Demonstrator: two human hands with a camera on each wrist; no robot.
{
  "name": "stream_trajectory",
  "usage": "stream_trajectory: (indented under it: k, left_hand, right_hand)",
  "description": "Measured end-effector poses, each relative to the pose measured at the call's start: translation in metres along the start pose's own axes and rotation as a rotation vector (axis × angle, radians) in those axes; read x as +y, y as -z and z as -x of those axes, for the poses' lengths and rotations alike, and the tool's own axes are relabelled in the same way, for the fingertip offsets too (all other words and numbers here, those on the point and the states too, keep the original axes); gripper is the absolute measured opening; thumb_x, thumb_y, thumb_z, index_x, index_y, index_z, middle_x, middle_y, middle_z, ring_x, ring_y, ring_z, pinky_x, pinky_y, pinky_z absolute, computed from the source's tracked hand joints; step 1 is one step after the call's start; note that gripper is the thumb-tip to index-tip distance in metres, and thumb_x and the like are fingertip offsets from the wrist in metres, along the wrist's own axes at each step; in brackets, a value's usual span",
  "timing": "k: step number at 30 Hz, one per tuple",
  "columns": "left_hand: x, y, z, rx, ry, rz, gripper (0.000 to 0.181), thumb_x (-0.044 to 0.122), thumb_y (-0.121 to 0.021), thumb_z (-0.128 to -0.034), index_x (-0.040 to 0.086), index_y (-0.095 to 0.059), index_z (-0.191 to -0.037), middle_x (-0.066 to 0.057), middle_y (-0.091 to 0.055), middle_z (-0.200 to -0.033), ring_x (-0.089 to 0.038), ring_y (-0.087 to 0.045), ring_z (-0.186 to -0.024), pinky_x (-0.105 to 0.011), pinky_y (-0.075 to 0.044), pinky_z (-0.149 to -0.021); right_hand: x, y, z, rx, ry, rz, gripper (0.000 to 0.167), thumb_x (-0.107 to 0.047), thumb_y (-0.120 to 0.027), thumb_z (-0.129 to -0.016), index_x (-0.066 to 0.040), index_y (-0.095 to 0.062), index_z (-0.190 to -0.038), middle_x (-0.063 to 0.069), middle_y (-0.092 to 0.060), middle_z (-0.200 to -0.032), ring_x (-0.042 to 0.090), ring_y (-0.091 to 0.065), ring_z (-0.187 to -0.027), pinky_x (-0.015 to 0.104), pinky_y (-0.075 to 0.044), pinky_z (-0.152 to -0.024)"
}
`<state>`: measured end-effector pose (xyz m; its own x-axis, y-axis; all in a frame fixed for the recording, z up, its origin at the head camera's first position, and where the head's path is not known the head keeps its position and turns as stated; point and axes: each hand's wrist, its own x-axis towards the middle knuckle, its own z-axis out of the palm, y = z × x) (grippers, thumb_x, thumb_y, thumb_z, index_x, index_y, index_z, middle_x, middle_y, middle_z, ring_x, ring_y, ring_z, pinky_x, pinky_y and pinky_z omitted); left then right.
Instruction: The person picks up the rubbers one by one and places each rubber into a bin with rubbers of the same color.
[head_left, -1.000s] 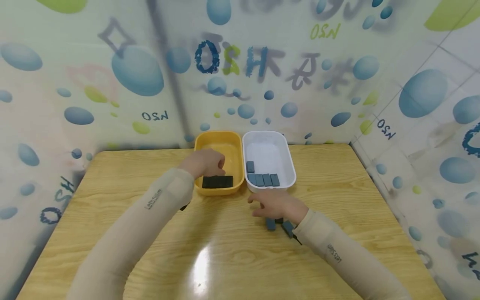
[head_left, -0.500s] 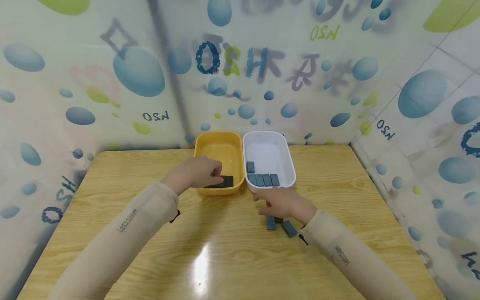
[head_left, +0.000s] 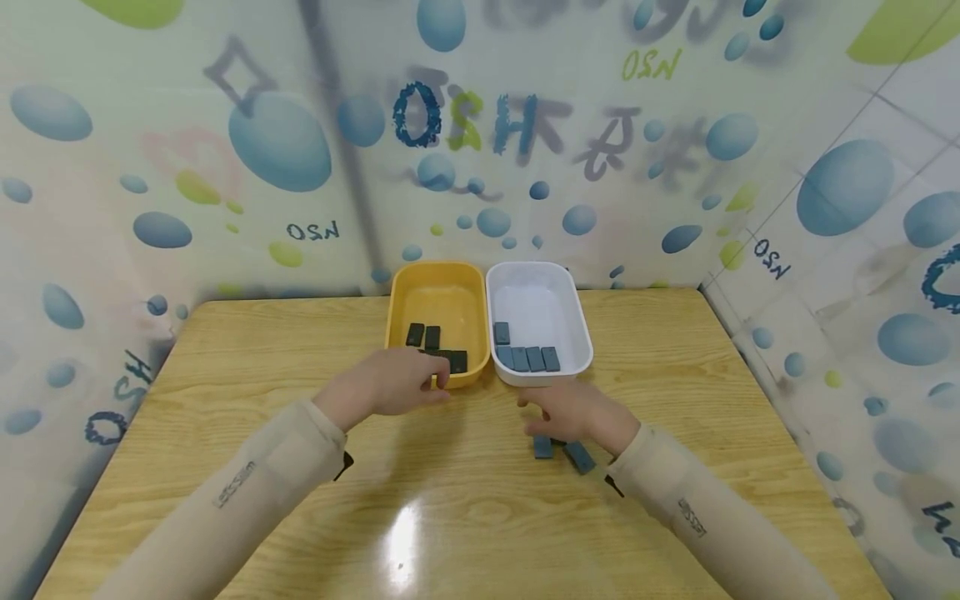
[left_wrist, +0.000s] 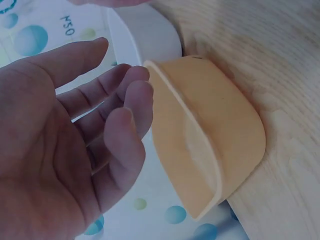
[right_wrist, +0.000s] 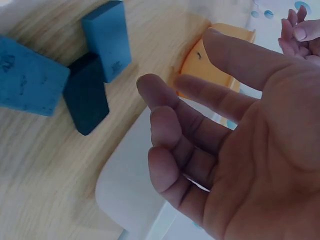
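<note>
My left hand [head_left: 390, 383] hovers over the front left rim of the yellow bin [head_left: 480, 317], fingers loosely bent and palm bare in the left wrist view. Inside that bin lie several black blocks, including a black block [head_left: 432, 337] and another black block [head_left: 458, 361]; my hand partly covers the front row. My right hand [head_left: 577, 410] hangs in front of the white bin [head_left: 536, 292], relaxed, holding nothing. Below it on the table are a blue-grey block [head_left: 542, 447], a second blue-grey block [head_left: 579, 457] and a black block [right_wrist: 86, 94] between them.
Several blue-grey blocks [head_left: 533, 359] line the front of the white bin, with one blue-grey block [head_left: 502, 332] behind them. Both bins stand side by side at the back of the wooden table [head_left: 465, 517], against a patterned wall covering [head_left: 487, 183].
My left hand has drawn out of the yellow bin toward me, uncovering black blocks behind the front row. The right hand has shifted slightly right.
</note>
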<state>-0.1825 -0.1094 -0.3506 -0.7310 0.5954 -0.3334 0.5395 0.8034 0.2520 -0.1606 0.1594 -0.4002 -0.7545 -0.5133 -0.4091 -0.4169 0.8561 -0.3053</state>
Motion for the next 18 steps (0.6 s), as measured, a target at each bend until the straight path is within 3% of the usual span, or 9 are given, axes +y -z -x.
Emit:
stream_trajectory:
  k: [8,14,18]
  left_hand:
    - [-0.002,-0.017,0.005,-0.028,-0.02,0.022,0.017,0.038,-0.059,-0.0963,0.022,-0.064,-0.101,0.008,-0.057,-0.073,-0.01,-0.053,-0.065,-0.03,-0.044,-0.063]
    - [-0.003,-0.031,0.004,-0.044,-0.013,0.032,0.016,0.037,-0.06,-0.0961,0.022,-0.063,-0.099,0.008,-0.058,-0.075,-0.01,-0.053,-0.068,-0.032,-0.045,-0.066]
    - [-0.004,-0.038,0.004,-0.047,-0.005,0.042,0.014,0.036,-0.061,-0.0956,0.023,-0.063,-0.097,0.008,-0.058,-0.077,-0.01,-0.053,-0.069,-0.032,-0.045,-0.067]
  right_hand:
    - [0.0,-0.011,0.001,-0.028,-0.051,0.038,0.042,-0.035,-0.066,-0.092,-0.015,-0.059,-0.129,0.002,-0.068,-0.097,0.015,-0.061,-0.082,0.041,-0.05,-0.081]
    - [-0.001,-0.013,0.001,-0.05,-0.083,0.045,0.046,-0.036,-0.065,-0.093,-0.014,-0.057,-0.132,0.006,-0.067,-0.121,0.024,-0.064,-0.106,0.046,-0.05,-0.091]
    - [-0.001,-0.014,0.001,-0.052,-0.107,0.054,0.048,-0.037,-0.065,-0.092,-0.013,-0.056,-0.133,0.006,-0.067,-0.12,0.023,-0.064,-0.105,0.046,-0.05,-0.09]
